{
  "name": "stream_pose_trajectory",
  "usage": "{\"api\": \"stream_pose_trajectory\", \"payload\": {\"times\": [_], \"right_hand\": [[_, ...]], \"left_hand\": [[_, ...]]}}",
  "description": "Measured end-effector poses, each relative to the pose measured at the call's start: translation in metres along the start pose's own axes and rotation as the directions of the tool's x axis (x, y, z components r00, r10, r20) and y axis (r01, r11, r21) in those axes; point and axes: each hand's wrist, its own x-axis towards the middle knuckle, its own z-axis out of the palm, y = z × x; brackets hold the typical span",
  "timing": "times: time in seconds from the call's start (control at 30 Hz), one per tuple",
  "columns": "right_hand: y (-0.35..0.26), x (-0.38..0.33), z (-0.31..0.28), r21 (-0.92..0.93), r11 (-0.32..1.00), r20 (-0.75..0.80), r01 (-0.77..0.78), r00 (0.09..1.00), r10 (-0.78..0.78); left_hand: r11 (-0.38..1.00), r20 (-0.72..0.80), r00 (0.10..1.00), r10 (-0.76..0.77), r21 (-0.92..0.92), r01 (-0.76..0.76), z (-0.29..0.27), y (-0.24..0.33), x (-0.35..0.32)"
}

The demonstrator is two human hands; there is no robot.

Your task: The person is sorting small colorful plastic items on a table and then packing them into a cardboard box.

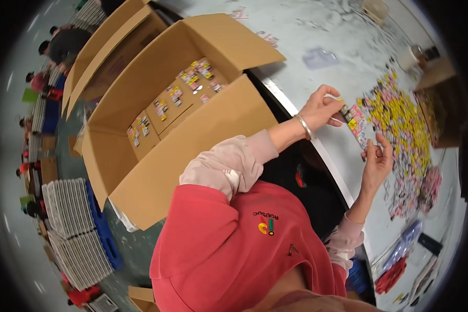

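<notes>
Head view: a large open cardboard carton [192,119], its floor partly lined with rows of small packets, is seen to the person's left, beside the pale bench [338,57]. A wide heap of small yellow and pink packets [400,130] is spread on the bench just beyond both hands. A short stack of packets [354,122] is pinched at its near end in the closed grip of the left hand [322,109], its long axis running toward the right hand [377,162], whose fingers are half curled against the stack's lower end.
</notes>
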Motion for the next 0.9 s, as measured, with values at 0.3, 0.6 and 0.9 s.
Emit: {"api": "stream_pose_trajectory", "payload": {"times": [0.3, 0.6, 0.9], "right_hand": [[-0.086, 0.023, 0.098, 0.138, 0.983, 0.248, 0.122, 0.956, -0.154], [0.05, 0.01, 0.075, -0.256, 0.964, 0.311, -0.072, 0.938, 0.153], [0.087, -0.002, 0.067, 0.029, 0.901, 0.081, -0.433, 0.9, 0.429]], "left_hand": [[0.949, -0.24, 0.933, 0.267, -0.105, -0.299, -0.135, 0.133, -0.064], [0.931, -0.685, 0.64, 0.347, 0.166, -0.326, -0.375, 0.163, -0.113], [0.967, -0.828, 0.551, 0.099, -0.051, -0.251, -0.472, 0.106, -0.083]]}}
